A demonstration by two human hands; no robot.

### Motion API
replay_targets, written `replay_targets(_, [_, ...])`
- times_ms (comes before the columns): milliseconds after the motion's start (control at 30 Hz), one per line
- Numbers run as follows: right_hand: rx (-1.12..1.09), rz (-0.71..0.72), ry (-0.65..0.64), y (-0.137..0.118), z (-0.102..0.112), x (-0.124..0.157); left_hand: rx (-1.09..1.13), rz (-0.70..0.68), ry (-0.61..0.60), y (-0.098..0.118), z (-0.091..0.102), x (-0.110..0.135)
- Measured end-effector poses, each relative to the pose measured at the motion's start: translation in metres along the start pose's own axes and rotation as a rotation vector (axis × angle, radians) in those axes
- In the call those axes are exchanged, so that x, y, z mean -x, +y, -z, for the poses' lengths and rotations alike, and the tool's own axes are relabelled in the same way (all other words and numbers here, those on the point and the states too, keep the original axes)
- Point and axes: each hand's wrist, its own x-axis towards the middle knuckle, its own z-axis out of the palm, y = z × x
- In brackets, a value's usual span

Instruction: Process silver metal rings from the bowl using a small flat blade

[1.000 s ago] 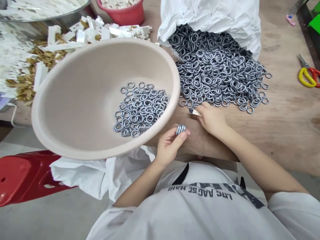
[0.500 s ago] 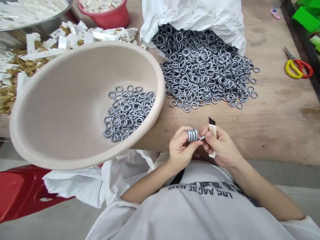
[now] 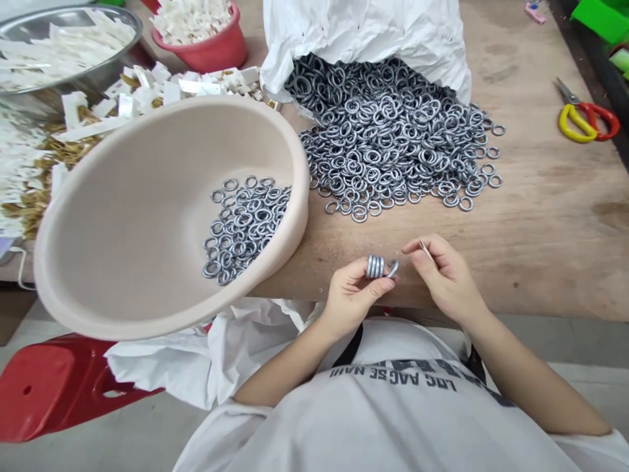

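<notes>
Our left hand (image 3: 350, 296) pinches a small stack of rings (image 3: 379, 267) over the edge of the table (image 3: 540, 216). Our right hand (image 3: 445, 278) pinches a thin strip (image 3: 425, 251). If our pinch gets loose, we think the rings could slip and drop to the floor (image 3: 98, 452).

Silver-grey rings (image 3: 388, 141), beige basin (image 3: 122, 216), red tub (image 3: 211, 49), yellow-red scissors (image 3: 584, 121).

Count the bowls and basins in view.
3. The beige basin overhanging the table edge, holding rings; the red bowl of white pieces at the top; the metal basin at top left, partly cut off. More may lie out of frame.
</notes>
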Motion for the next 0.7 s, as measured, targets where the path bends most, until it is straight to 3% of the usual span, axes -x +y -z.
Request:
replay_targets(100, [0.270, 0.114, -0.076, -0.009, 0.002, 0.009, -0.043, -0.036, 0.044, 0.001, 0.003, -0.001])
replay_targets(233, [0.442, 0.185, -0.118, -0.016, -0.004, 0.015, -0.063, -0.070, 0.055, 0.002, 0.004, -0.001])
replay_targets(700, [0.513, 0.261, -0.111, -0.017, -0.015, 0.015, -0.135, -0.118, 0.049, 0.007, 0.010, -0.001])
